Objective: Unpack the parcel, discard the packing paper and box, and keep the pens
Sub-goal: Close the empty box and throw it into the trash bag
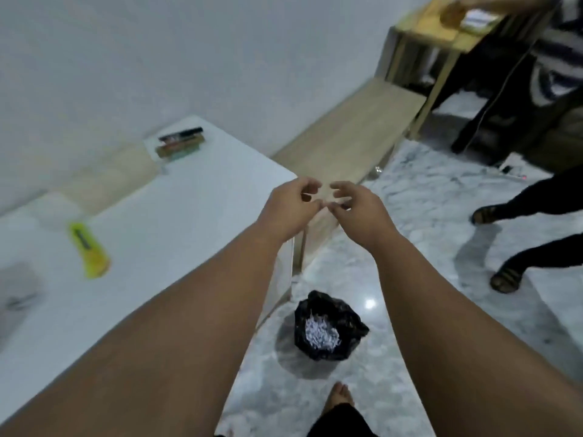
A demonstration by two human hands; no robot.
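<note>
Above the bin (326, 331), both hands (291, 209) outstretched, empty.

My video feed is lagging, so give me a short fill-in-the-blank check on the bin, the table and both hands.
The shredded white paper lies inside the ____ bin bag on the floor.
The yellow utility knife lies on the ____ table.
The left hand and right hand hover above the bin, both holding ____.

Missing words: black; white; nothing

Both hands (325, 206) hang empty, fingers curled — above a black bin bag (328, 329) holding shredded paper (321, 334).
</note>
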